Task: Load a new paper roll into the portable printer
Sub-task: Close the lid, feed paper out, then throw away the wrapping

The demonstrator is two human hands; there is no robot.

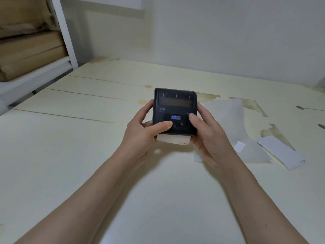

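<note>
A black portable printer (175, 104) is held above the pale table (70, 155), lid closed, small blue lights lit on its front panel. My left hand (142, 134) grips its left side, thumb lying on the button panel. My right hand (207, 136) grips the right side, thumb on the panel's right edge. A short strip of white paper (173, 139) with red print sticks out of the slot at the printer's near edge. The paper roll inside is hidden.
A crumpled translucent wrapper (226, 124) lies on the table just right of my hands. A torn white paper strip (281, 152) with red print lies further right. White shelving with cardboard boxes (29, 41) stands at the far left. A wall closes the back.
</note>
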